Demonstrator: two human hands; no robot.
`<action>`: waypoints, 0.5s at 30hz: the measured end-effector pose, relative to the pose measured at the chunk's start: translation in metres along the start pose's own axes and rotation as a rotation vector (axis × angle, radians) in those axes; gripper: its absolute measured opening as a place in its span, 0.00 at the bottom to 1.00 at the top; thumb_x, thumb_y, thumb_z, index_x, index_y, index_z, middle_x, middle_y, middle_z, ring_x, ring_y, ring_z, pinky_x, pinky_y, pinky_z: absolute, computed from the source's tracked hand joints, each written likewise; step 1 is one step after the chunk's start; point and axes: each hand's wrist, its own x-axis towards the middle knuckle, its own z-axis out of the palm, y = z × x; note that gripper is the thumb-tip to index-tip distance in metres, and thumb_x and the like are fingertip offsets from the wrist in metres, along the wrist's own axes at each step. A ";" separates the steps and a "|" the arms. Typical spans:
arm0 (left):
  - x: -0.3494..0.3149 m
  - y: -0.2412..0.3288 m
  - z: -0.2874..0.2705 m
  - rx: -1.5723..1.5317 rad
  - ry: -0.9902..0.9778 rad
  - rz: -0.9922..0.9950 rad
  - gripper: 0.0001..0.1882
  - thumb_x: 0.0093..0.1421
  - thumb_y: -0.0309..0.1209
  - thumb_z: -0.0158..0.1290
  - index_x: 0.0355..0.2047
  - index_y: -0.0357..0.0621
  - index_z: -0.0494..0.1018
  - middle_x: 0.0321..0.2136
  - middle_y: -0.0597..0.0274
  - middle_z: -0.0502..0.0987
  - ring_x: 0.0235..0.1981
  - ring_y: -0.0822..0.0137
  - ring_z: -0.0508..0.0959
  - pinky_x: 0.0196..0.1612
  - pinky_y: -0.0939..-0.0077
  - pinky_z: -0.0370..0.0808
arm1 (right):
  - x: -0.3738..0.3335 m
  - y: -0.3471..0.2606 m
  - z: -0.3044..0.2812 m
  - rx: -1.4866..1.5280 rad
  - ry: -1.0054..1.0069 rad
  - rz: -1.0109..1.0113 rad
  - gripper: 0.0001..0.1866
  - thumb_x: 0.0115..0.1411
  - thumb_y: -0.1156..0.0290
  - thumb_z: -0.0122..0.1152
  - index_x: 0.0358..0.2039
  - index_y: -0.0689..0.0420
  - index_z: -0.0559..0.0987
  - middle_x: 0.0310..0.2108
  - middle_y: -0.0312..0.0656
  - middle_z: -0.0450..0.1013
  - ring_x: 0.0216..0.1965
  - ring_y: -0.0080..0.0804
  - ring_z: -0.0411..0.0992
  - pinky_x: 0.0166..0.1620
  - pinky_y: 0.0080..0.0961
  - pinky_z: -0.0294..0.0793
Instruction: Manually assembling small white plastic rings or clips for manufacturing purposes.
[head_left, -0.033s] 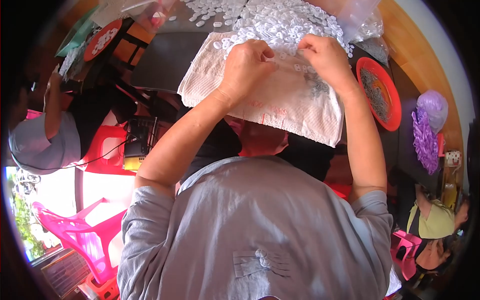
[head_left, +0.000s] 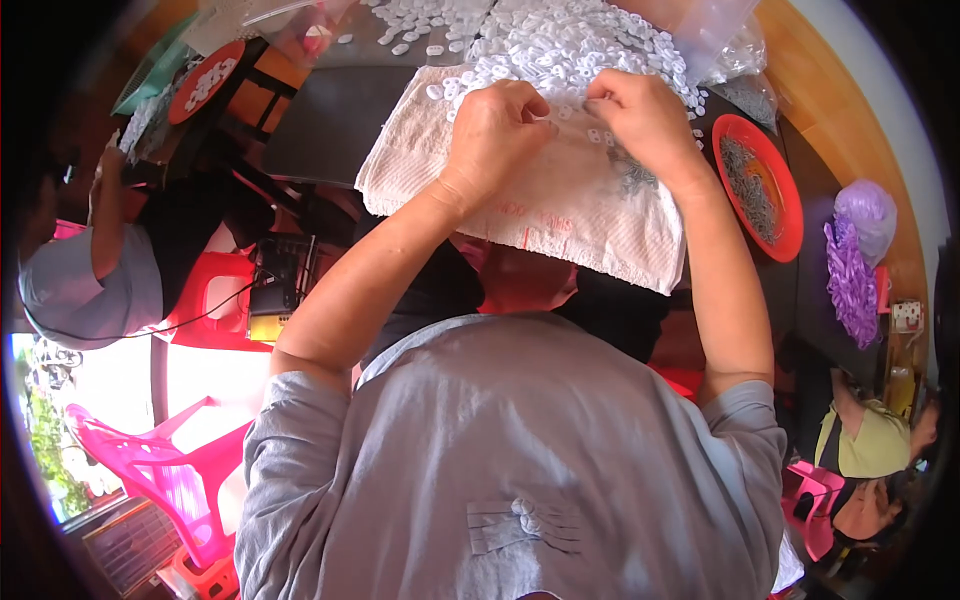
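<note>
In the head view, the person's left hand [head_left: 493, 132] is over the far part of a cream ribbed cloth towel [head_left: 430, 150], its fingers curled in and their tips drawn close to the thumb. The right hand [head_left: 645, 118] faces it across a narrow gap, thumb and forefinger bent nearly together and the other fingers folded. Whether either hand has hold of a piece cannot be told; the fingertips are too small and partly hidden.

A broad heap of small white oval plastic pieces [head_left: 570, 45] lies just beyond both hands, spilling from the dark desk [head_left: 330, 110] onto the towel's far edge. A few similar pieces rest on the towel between the hands, close to the right one.

To the right of the towel, an orange-red oval plastic tray [head_left: 793, 228] contains thin grey metal pieces [head_left: 747, 185]. Farther right hangs a shiny purple plastic bundle [head_left: 850, 285]. At the far left, a red round plate [head_left: 180, 106] carries more white pieces, and nearer, a person in a grey-blue shirt [head_left: 95, 290] sits.
</note>
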 end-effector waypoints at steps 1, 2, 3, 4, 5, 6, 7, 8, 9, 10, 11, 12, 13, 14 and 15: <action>-0.001 0.000 0.004 -0.056 0.046 -0.020 0.07 0.52 0.26 0.58 0.31 0.35 0.77 0.23 0.63 0.78 0.26 0.76 0.75 0.32 0.80 0.73 | 0.000 -0.006 0.006 0.017 0.004 -0.039 0.07 0.53 0.66 0.58 0.27 0.55 0.79 0.25 0.47 0.76 0.30 0.48 0.75 0.33 0.40 0.72; -0.001 -0.001 0.007 -0.111 0.092 -0.041 0.07 0.52 0.25 0.58 0.31 0.34 0.77 0.24 0.63 0.78 0.27 0.77 0.75 0.33 0.81 0.73 | 0.002 -0.009 0.012 -0.016 -0.004 -0.064 0.06 0.52 0.67 0.58 0.27 0.56 0.78 0.25 0.47 0.76 0.30 0.47 0.76 0.33 0.41 0.72; -0.003 -0.003 0.009 -0.108 0.088 -0.040 0.07 0.52 0.25 0.58 0.31 0.34 0.77 0.24 0.63 0.78 0.27 0.77 0.75 0.33 0.81 0.73 | 0.004 -0.009 0.019 -0.012 -0.002 -0.062 0.06 0.52 0.67 0.58 0.27 0.56 0.78 0.25 0.47 0.76 0.30 0.47 0.76 0.33 0.41 0.72; -0.005 -0.003 0.010 -0.198 0.100 -0.098 0.07 0.52 0.24 0.57 0.31 0.35 0.77 0.24 0.64 0.78 0.28 0.78 0.75 0.34 0.82 0.73 | 0.004 -0.008 0.026 -0.093 -0.028 -0.088 0.06 0.52 0.69 0.57 0.27 0.56 0.78 0.25 0.47 0.76 0.31 0.47 0.76 0.33 0.42 0.73; -0.007 -0.003 0.011 -0.289 0.112 -0.157 0.06 0.52 0.23 0.57 0.32 0.35 0.78 0.25 0.65 0.78 0.28 0.78 0.75 0.34 0.83 0.73 | 0.003 -0.007 0.030 -0.174 -0.056 -0.115 0.05 0.51 0.70 0.57 0.27 0.57 0.77 0.25 0.47 0.76 0.31 0.47 0.76 0.34 0.42 0.73; -0.007 -0.003 0.011 -0.289 0.106 -0.160 0.06 0.52 0.23 0.57 0.32 0.35 0.78 0.25 0.65 0.78 0.28 0.78 0.75 0.34 0.83 0.73 | 0.002 -0.005 0.031 -0.190 -0.024 -0.146 0.05 0.51 0.71 0.56 0.27 0.58 0.76 0.25 0.47 0.76 0.31 0.47 0.76 0.34 0.43 0.73; -0.008 -0.002 0.009 -0.304 0.116 -0.147 0.06 0.53 0.23 0.57 0.31 0.35 0.78 0.25 0.65 0.79 0.29 0.79 0.75 0.34 0.83 0.73 | 0.001 -0.004 0.032 -0.185 -0.029 -0.143 0.05 0.51 0.71 0.56 0.27 0.58 0.76 0.25 0.47 0.76 0.31 0.47 0.76 0.34 0.43 0.73; -0.008 -0.001 0.008 -0.320 0.125 -0.134 0.05 0.53 0.23 0.56 0.31 0.35 0.78 0.25 0.66 0.79 0.29 0.79 0.76 0.34 0.83 0.73 | 0.001 -0.002 0.032 -0.191 -0.017 -0.163 0.05 0.50 0.72 0.56 0.27 0.58 0.76 0.25 0.47 0.76 0.31 0.48 0.76 0.34 0.43 0.73; -0.009 0.000 0.007 -0.319 0.121 -0.140 0.05 0.53 0.23 0.56 0.31 0.35 0.78 0.25 0.66 0.79 0.29 0.79 0.76 0.34 0.83 0.73 | 0.002 0.000 0.032 -0.198 -0.005 -0.183 0.04 0.50 0.72 0.56 0.27 0.57 0.76 0.25 0.47 0.76 0.31 0.48 0.76 0.34 0.43 0.72; -0.009 0.001 0.007 -0.343 0.127 -0.149 0.05 0.53 0.22 0.57 0.31 0.35 0.78 0.25 0.66 0.79 0.28 0.79 0.75 0.33 0.84 0.72 | 0.003 0.001 0.032 -0.197 -0.006 -0.181 0.04 0.50 0.72 0.56 0.27 0.57 0.76 0.25 0.47 0.76 0.31 0.48 0.76 0.34 0.43 0.72; -0.009 0.002 0.007 -0.368 0.132 -0.157 0.05 0.53 0.22 0.57 0.31 0.36 0.78 0.25 0.66 0.79 0.28 0.80 0.75 0.32 0.84 0.72 | 0.005 0.002 0.033 -0.148 -0.026 -0.156 0.05 0.50 0.71 0.58 0.27 0.57 0.76 0.25 0.46 0.75 0.30 0.48 0.75 0.33 0.42 0.72; -0.010 0.003 0.006 -0.370 0.129 -0.157 0.05 0.53 0.22 0.57 0.31 0.36 0.78 0.25 0.66 0.79 0.28 0.80 0.75 0.32 0.84 0.72 | 0.005 0.002 0.033 -0.101 -0.045 -0.131 0.05 0.51 0.70 0.60 0.28 0.56 0.75 0.26 0.45 0.75 0.30 0.48 0.74 0.32 0.40 0.71; -0.010 0.004 0.005 -0.407 0.120 -0.197 0.05 0.54 0.23 0.57 0.31 0.36 0.78 0.24 0.66 0.78 0.26 0.80 0.74 0.30 0.85 0.71 | 0.004 0.002 0.032 -0.103 -0.046 -0.126 0.05 0.51 0.70 0.60 0.28 0.56 0.75 0.26 0.45 0.75 0.30 0.48 0.74 0.32 0.40 0.71; -0.011 0.006 0.004 -0.444 0.111 -0.237 0.05 0.54 0.24 0.57 0.31 0.36 0.78 0.23 0.67 0.78 0.24 0.80 0.73 0.28 0.85 0.70 | 0.004 0.003 0.030 -0.069 -0.051 -0.128 0.05 0.51 0.71 0.60 0.28 0.57 0.76 0.26 0.43 0.76 0.29 0.43 0.74 0.32 0.36 0.71; -0.012 0.008 0.002 -0.449 0.107 -0.236 0.05 0.54 0.24 0.57 0.31 0.36 0.78 0.23 0.67 0.78 0.24 0.80 0.73 0.28 0.85 0.70 | 0.003 0.003 0.028 -0.034 -0.056 -0.131 0.05 0.51 0.73 0.60 0.29 0.59 0.76 0.26 0.41 0.76 0.28 0.37 0.75 0.32 0.32 0.71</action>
